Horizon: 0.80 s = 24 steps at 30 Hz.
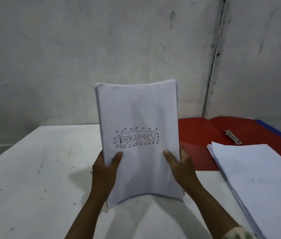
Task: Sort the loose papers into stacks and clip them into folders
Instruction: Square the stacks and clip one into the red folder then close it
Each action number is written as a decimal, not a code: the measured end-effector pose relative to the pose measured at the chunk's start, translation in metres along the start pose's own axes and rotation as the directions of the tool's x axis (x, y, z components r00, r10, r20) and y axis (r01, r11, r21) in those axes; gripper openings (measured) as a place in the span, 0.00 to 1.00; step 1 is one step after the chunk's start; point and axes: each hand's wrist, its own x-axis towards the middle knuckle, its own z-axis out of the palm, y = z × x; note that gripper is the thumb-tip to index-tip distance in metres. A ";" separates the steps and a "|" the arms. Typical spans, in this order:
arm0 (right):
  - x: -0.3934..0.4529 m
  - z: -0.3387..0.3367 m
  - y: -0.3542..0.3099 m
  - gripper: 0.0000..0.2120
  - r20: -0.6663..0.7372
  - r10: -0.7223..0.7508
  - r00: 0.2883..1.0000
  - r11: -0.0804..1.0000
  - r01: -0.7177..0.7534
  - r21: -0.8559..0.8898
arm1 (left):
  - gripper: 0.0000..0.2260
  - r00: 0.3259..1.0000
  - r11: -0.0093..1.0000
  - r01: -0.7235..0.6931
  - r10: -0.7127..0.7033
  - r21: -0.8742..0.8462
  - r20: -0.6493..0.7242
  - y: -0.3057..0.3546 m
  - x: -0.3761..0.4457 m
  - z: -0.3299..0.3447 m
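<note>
Paper stack (137,118) is held upright above the white table (33,169), its top sheet facing the camera. Hand-lettered writing on that sheet reads "DOKUMEN", boxed in a wavy outline and ringed with small drawn hearts; the lettering sits just above the two thumbs. The stack is gripped at its lower half from both sides: the left hand (105,171) is clamped on the left edge, thumb across the front and fingers hidden behind; the right hand (179,166) is clamped on the right edge in the same way. The bottom edge of the stack bows upward in the middle between the two wrists; whether its corners touch the table cannot be told. To the right of the held stack a red folder (200,135) lies open on the table, a metal clip (232,137) seen on its inside. A second paper pile (260,183) lies flat, overlapping the folder's near edge; faint writing on it is unreadable. A blue edge (277,131) shows beyond the red folder.
</note>
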 end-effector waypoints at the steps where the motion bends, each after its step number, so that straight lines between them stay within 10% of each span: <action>1: 0.002 -0.002 0.000 0.08 -0.004 0.018 1.000 1.000 -0.018 -0.022 | 0.10 1.000 1.000 0.009 -0.009 0.007 0.025 -0.001 0.002 -0.001; 19: 0.017 -0.077 0.031 0.20 -0.116 0.304 0.946 0.943 -0.316 -0.102 | 0.28 0.682 0.741 0.652 -0.479 -0.162 0.552 -0.015 0.017 0.054; 24: 0.020 -0.068 0.039 0.17 -0.092 0.365 0.927 0.907 -0.376 -0.190 | 0.16 0.802 0.907 0.417 -0.395 0.052 0.448 -0.028 0.023 0.058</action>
